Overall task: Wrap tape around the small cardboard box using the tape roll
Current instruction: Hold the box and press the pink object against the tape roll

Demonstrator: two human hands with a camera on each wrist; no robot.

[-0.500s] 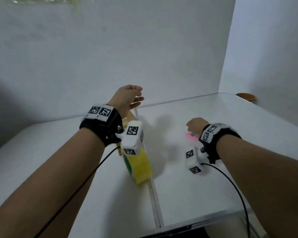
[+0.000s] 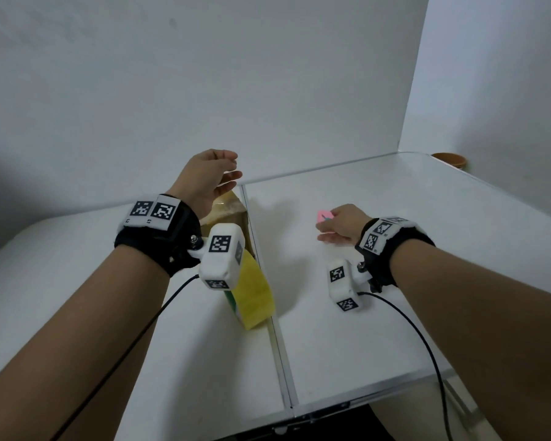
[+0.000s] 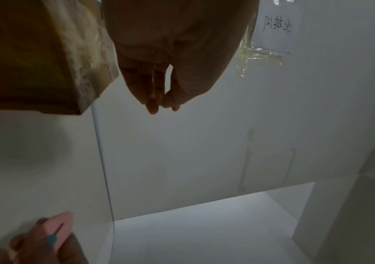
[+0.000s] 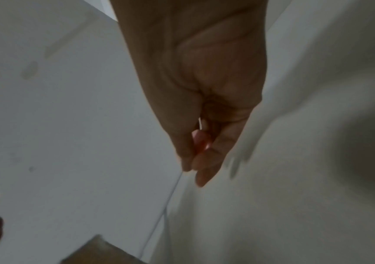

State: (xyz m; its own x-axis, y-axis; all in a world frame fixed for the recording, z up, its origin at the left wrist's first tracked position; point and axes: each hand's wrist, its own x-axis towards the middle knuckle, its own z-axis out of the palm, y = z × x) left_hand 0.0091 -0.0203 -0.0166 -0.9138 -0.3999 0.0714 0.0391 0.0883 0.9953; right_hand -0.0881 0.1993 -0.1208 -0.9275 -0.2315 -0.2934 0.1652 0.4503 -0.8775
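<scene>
Cardboard box [image 2: 228, 211] just beneath left hand [image 2: 204, 179]

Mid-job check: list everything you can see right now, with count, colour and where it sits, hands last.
Cardboard box: one, brown, with clear tape already on it, on the table under the left hand, by the centre seam.
Tape roll: one, yellow with a green side, standing on edge in front of the box, partly hidden by the left wrist camera.
Pink tool: one, pink with a teal spot, small, in the right hand; what it is, I cannot tell.
Bowl: one, brown, at the far right edge of the table.
Table: one, white, two panels joined by a metal seam.
Left hand: raised above the box, fingers relaxed, holding nothing.
Right hand: just above the table, fingers pinching the pink tool.
</scene>
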